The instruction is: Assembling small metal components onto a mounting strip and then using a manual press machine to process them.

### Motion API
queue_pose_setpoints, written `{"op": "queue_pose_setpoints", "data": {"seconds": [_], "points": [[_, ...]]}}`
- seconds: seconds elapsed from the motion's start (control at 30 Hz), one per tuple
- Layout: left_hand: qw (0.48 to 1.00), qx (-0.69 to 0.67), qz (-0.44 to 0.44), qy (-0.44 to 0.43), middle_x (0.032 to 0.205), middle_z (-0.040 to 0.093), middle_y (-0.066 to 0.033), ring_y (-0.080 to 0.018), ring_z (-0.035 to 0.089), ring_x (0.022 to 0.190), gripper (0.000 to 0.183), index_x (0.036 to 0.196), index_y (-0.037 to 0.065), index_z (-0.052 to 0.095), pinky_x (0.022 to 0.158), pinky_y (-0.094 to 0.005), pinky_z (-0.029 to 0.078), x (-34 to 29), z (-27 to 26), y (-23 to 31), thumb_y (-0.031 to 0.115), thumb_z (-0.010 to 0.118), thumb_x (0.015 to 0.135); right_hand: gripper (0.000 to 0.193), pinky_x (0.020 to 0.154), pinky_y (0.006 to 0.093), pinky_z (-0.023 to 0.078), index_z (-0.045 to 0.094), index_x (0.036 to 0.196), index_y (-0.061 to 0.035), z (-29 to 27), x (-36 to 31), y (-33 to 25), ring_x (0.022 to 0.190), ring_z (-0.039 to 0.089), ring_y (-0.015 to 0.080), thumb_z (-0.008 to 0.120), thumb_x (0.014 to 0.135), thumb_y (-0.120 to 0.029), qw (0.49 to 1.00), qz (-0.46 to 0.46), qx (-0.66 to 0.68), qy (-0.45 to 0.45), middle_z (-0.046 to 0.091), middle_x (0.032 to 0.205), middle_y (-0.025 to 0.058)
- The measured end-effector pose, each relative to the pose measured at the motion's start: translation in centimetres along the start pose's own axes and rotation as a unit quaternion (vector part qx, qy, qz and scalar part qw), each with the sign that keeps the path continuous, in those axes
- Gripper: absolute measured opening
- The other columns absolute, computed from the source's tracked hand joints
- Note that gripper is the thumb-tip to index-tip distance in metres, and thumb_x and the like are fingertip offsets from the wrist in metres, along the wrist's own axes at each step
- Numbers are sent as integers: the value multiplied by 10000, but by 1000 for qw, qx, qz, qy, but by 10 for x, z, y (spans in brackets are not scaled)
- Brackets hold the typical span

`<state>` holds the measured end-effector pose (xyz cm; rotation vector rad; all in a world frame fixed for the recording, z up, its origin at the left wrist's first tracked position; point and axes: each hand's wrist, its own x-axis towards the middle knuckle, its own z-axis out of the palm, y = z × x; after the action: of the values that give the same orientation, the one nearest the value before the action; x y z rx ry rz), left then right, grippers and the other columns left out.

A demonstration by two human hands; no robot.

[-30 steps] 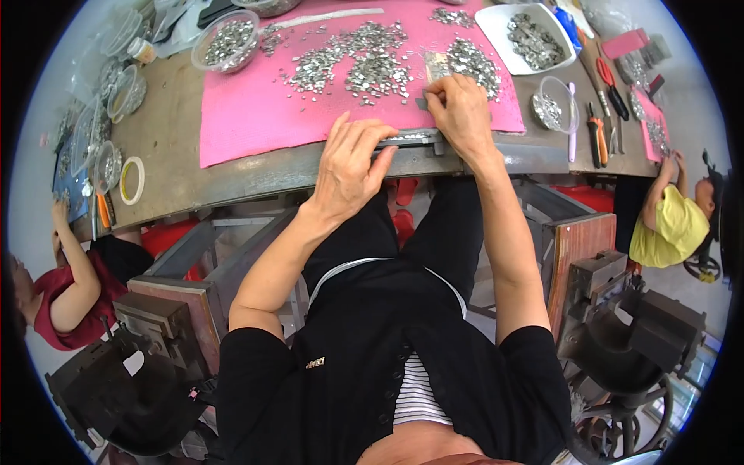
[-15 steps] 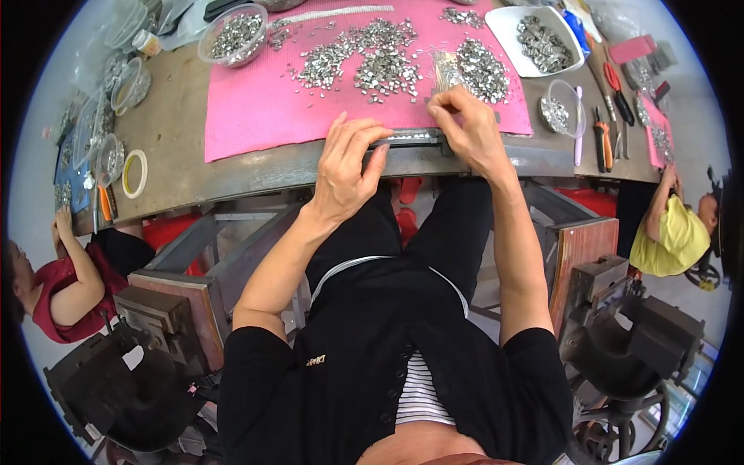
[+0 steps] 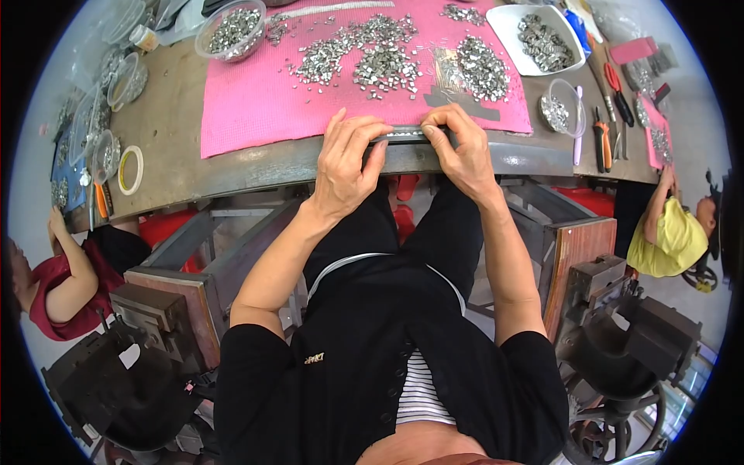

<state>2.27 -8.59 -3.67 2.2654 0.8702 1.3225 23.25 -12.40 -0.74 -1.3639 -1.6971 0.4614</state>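
A narrow dark metal bar-like holder (image 3: 404, 136) with a row of small shiny pieces along it lies across the bench's front edge. My left hand (image 3: 347, 161) grips its left end, thumb below and fingers over the top. At the other end my right hand (image 3: 463, 151) is closed on the holder, thumb and forefinger pinched together. The fingers cover both ends. Just beyond, on the pink mat (image 3: 256, 116), lie piles of small silvery metal pieces (image 3: 386, 68), a bunch of thin pins (image 3: 446, 74) and a flat grey strip (image 3: 473, 108).
A clear tub (image 3: 232, 35) of metal pieces stands far left, a white tray (image 3: 546, 43) far right. Pliers (image 3: 603, 143) and a small clear cup (image 3: 559, 108) lie at right, a tape roll (image 3: 131, 171) at left. Co-workers sit on both sides.
My right hand has come down and left from above the mat's front edge onto the holder's right end. The grey strip now shows more fully. My left hand stays in place.
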Motion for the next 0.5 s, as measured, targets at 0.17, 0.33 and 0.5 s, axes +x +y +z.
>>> {"op": "queue_pose_setpoints", "data": {"seconds": [0.17, 0.33, 0.5], "points": [[1000, 4, 7, 1, 1071, 671, -103, -302, 658, 1042, 280, 1088, 46, 669, 1092, -545, 418, 3, -1, 2, -18, 709, 818, 93, 773, 399, 495, 629, 938, -2, -2, 0, -7, 872, 638, 319, 690, 867, 5, 998, -26, -47, 16, 655, 927, 131], [1000, 14, 1, -5, 1070, 664, -107, -306, 654, 1038, 263, 1079, 46, 666, 1094, -553, 414, -1, 0, 1, -10, 704, 825, 157, 852, 387, 463, 672, 924, -48, -1, -5, -7, 894, 656, 261, 738, 794, 11, 965, -171, -193, 35, 690, 951, 66], [1000, 15, -3, -9, 1088, 665, -93, -289, 657, 1039, 261, 1077, 54, 667, 1102, -552, 408, -3, -1, 3, -9, 707, 827, 116, 868, 394, 453, 669, 910, -60, -10, -1, -9, 900, 645, 245, 738, 818, -69, 967, -163, -197, 9, 674, 940, 46]]}}
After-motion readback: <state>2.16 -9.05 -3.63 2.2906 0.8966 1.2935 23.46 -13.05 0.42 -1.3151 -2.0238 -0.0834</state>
